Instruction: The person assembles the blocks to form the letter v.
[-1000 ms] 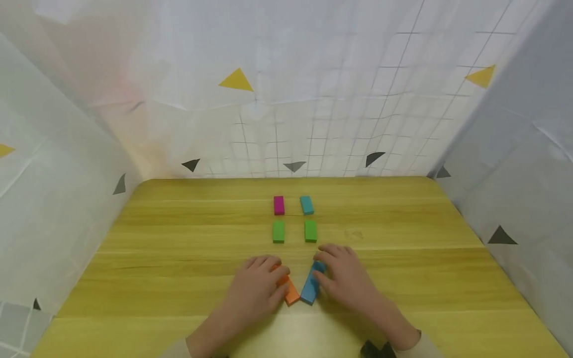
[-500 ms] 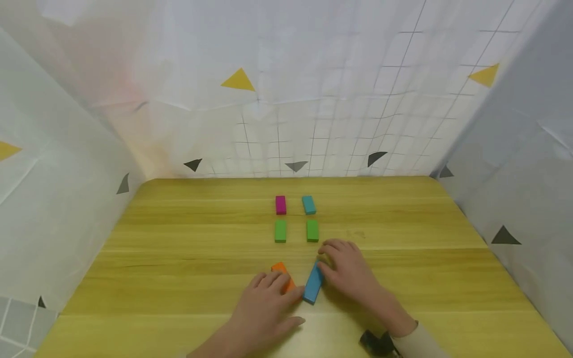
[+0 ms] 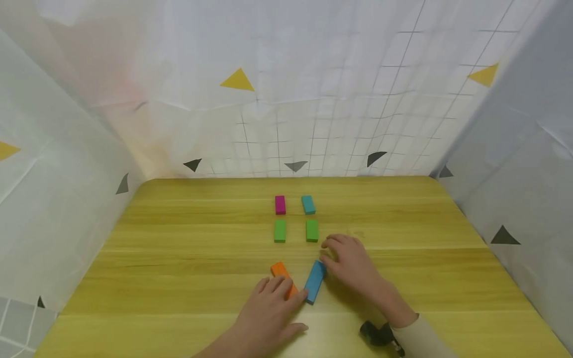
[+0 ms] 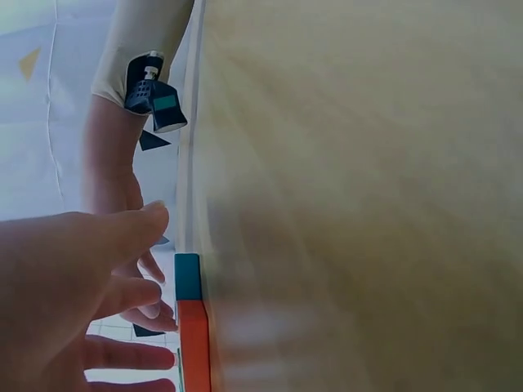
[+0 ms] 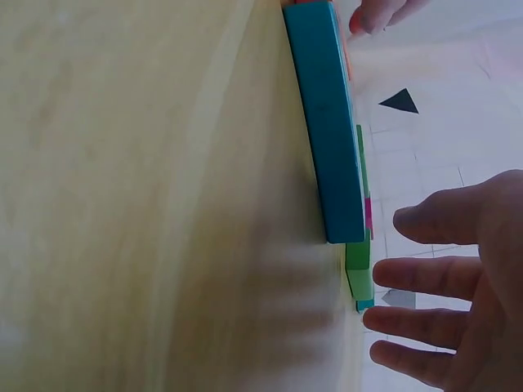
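Note:
An orange block (image 3: 281,271) and a blue block (image 3: 315,281) lie flat on the wooden table, slanted so their near ends converge. My left hand (image 3: 269,312) reaches over the orange block's near end, fingers spread and thumb held apart. Its index fingertip overlaps the blue block's near corner in the head view. Beside the far end of the blue block is my right hand (image 3: 351,263), fingers loosely bent. In the right wrist view, a gap shows between the right hand's fingers (image 5: 429,278) and the blue block (image 5: 323,122); nothing is in its grasp.
Farther back stand two green blocks, one left (image 3: 279,231) and one right (image 3: 312,230). Behind them lie a magenta block (image 3: 280,205) and a light blue block (image 3: 308,204). White sheeting (image 3: 277,134) encloses the table (image 3: 179,238) at the back and sides.
My left hand has drawn back toward me and slightly right, uncovering the orange block's far end. My right hand has moved away from the blue block, outward and a little forward.

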Demonstrator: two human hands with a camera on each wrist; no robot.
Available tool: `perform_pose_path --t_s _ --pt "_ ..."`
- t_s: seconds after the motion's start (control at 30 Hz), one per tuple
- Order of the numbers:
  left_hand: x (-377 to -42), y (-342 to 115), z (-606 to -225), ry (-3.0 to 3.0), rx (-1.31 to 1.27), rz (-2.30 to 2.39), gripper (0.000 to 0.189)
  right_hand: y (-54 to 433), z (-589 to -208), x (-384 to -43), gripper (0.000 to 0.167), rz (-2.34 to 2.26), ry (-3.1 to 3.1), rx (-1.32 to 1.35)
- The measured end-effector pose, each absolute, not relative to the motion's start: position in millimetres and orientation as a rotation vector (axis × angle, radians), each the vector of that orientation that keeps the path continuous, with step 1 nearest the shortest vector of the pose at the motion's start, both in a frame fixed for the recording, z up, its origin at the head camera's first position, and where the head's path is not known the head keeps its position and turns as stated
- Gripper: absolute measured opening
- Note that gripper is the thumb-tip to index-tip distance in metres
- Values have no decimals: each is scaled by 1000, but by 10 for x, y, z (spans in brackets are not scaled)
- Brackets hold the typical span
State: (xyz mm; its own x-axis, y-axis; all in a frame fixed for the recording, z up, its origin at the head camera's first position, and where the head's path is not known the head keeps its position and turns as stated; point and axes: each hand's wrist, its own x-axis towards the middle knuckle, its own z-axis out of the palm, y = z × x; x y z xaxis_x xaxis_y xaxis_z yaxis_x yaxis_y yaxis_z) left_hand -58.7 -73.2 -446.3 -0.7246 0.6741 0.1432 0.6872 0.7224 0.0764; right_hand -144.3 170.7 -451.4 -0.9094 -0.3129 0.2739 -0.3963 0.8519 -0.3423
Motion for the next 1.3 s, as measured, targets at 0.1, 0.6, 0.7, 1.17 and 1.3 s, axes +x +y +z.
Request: perform_pose_path --t_s 0.1,0.6,0.7,1.17,1.3 --pt "-588 -730 -4480 -2816 -1117 -193 62 1706 -4504 -1454 23 584 -2812 550" --pt "-581 -713 -4527 -2797 -1117 -96 60 1694 -4430 -1594 24 627 -2856 567" --pt "-583 -722 -4511 -2809 -1132 -110 60 1691 -4402 -1661 28 580 -2862 574" --pt "-590 -750 -4480 -2845 -1137 -162 58 1727 -4374 -2041 43 592 -2888 747" --pt "-589 -750 -4470 -2867 -1137 -163 57 1716 -4387 -2109 47 541 -2908 804"
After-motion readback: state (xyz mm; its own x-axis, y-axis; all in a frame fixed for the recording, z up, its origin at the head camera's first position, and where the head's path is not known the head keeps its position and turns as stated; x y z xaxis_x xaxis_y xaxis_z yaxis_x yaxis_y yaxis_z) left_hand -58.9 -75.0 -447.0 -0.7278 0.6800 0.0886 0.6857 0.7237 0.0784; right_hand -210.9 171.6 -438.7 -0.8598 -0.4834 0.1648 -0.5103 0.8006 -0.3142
